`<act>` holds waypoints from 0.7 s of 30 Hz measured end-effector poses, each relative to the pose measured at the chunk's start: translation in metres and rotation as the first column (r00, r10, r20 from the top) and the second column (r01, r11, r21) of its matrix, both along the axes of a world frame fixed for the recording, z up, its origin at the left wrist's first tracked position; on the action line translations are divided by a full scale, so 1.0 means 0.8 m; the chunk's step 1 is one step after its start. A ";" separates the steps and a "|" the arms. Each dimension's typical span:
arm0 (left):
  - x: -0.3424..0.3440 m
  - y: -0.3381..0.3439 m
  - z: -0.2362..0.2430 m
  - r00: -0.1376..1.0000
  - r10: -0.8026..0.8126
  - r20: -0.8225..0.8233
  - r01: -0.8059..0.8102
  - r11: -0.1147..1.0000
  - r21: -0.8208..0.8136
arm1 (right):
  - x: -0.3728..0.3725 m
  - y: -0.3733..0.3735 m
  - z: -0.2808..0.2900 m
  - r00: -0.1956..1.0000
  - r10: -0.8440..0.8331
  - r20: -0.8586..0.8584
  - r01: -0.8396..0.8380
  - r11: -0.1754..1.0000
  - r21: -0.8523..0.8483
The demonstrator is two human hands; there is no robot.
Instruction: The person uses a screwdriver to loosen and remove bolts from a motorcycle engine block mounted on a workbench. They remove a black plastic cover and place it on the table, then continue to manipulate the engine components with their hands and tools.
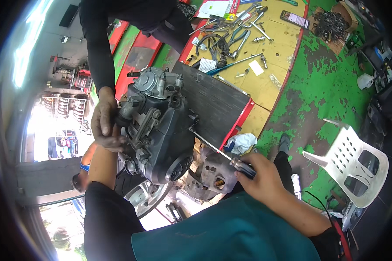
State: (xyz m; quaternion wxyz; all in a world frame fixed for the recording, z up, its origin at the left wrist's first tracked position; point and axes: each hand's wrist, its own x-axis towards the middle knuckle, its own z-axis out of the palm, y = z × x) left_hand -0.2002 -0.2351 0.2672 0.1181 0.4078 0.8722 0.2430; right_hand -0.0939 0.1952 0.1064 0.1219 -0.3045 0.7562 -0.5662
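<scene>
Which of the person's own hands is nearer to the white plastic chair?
Right. The right hand, gripping a screwdriver, is closer to the white plastic chair; the left hand is on the far side of the engine.

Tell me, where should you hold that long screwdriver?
Hold the screwdriver by its thick dark handle, coming from the near end, as the right hand does. The thin shaft points away into the engine, so only the handle suits a firm grip.
</scene>
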 end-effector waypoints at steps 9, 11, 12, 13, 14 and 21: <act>0.002 0.002 -0.014 0.990 0.125 0.066 -0.124 0.992 -0.009 | -0.003 -0.005 0.021 0.975 0.096 0.199 -0.130 0.978 0.162; 0.005 -0.002 -0.017 0.984 0.160 0.075 -0.159 0.987 -0.015 | -0.003 -0.005 0.016 0.979 0.098 0.179 -0.128 0.979 0.160; 0.005 -0.005 -0.017 0.982 0.178 0.071 -0.176 0.984 -0.025 | -0.004 -0.006 0.015 0.982 0.100 0.162 -0.125 0.981 0.151; 0.005 -0.007 -0.018 0.979 0.194 0.068 -0.192 0.981 -0.033 | 0.000 -0.008 0.007 0.965 0.063 0.256 -0.087 0.993 0.082; 0.004 -0.009 -0.020 0.976 0.209 0.064 -0.207 0.978 -0.040 | 0.007 -0.011 -0.007 0.936 0.032 0.350 -0.041 0.999 0.019; 0.087 -0.179 -0.142 0.966 0.256 -0.029 -0.256 0.967 -0.007 | -0.012 -0.009 -0.005 0.404 0.065 0.913 -0.013 0.998 -0.065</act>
